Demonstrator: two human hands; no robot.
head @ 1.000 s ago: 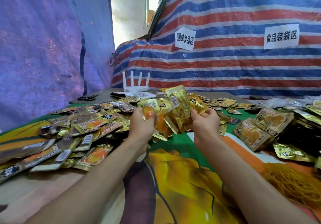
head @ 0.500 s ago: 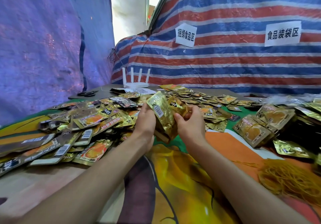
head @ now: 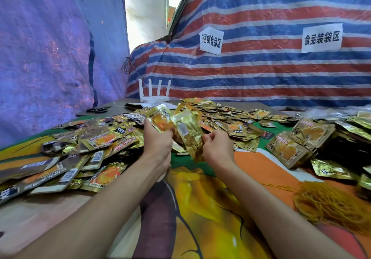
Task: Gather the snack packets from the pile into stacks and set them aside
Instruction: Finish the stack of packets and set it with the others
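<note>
Snack packets, gripped in my left hand and pinched by my right hand, seem light, crinkly and slippery; clamp across flat faces.

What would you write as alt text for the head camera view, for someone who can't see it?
A left hand and a right hand hold a bunch of gold snack packets over a table. A loose pile lies at left; neat stacks and rubber bands at right.

A printed cloth covers the counter, with loose snack packets piled across its left and far side. At right lie stacked packets and yellow rubber bands. A white router and scissors sit far back.
</note>
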